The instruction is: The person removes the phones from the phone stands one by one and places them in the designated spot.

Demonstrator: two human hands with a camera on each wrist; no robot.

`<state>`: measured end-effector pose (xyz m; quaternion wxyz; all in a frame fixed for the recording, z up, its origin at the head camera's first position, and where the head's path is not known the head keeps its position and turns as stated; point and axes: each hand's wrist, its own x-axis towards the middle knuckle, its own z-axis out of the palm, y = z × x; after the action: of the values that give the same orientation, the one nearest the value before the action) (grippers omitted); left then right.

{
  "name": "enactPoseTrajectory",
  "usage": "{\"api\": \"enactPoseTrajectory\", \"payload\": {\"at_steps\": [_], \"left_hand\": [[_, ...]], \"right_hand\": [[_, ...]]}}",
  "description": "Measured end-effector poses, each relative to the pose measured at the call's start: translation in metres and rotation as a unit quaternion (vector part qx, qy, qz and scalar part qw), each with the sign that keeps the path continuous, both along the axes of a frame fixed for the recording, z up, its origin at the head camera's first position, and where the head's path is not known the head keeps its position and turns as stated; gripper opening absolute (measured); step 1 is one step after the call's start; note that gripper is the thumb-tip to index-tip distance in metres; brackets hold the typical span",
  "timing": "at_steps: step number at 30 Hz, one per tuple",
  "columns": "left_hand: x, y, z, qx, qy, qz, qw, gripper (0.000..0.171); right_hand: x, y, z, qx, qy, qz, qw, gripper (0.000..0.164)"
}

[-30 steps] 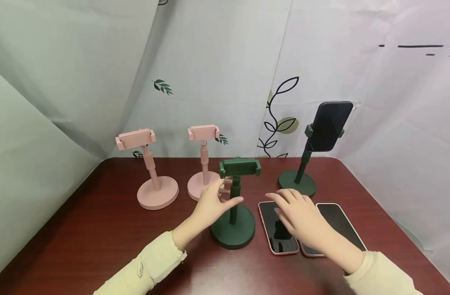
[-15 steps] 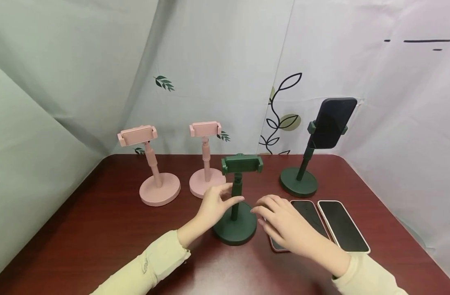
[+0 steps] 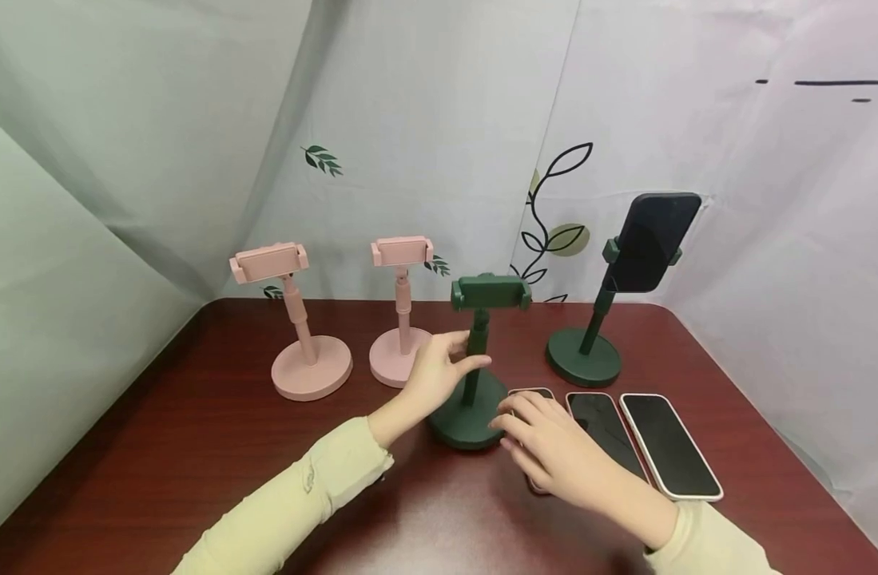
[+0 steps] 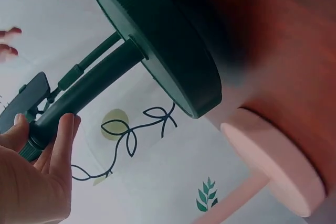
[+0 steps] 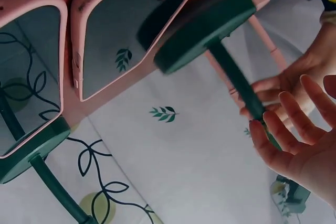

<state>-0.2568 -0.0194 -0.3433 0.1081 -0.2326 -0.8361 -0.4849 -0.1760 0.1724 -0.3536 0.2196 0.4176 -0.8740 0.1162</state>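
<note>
My left hand (image 3: 439,377) grips the post of a dark green phone stand (image 3: 490,293), thumb on one side and fingers on the other. In the left wrist view the stand's round base (image 4: 173,51) is tilted, with a dark shadow beside it. My right hand (image 3: 554,451) hovers just right of that base, fingers loosely bent and holding nothing. Below it lies a pink-edged phone (image 3: 534,394), mostly hidden by the hand. Two more phones lie to the right, one pink-edged (image 3: 605,423) and one in a whitish case (image 3: 671,443).
Two pink phone stands (image 3: 311,369) (image 3: 403,251) stand at the back left. At the back right, another green stand (image 3: 582,357) holds a black phone (image 3: 654,243). The reddish-brown table (image 3: 194,455) meets white patterned fabric (image 3: 439,120) behind.
My left hand has carried the green stand back and to the right. My right hand has shifted left from over the phones to beside the stand's base.
</note>
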Motion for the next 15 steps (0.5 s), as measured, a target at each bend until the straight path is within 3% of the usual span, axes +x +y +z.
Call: {"api": "enactPoseTrajectory", "payload": {"at_steps": [10,15], "left_hand": [[-0.042,0.020,0.026,0.002,-0.017,0.032,0.9993,0.029],[-0.062,0.031,0.027,0.025,-0.043,0.027,0.9984,0.028]], "right_hand": [[-0.003,0.003,-0.002,0.001,0.002,-0.003,1.000,0.017],[-0.005,0.001,-0.004,0.003,0.003,0.004,1.000,0.015]]}}
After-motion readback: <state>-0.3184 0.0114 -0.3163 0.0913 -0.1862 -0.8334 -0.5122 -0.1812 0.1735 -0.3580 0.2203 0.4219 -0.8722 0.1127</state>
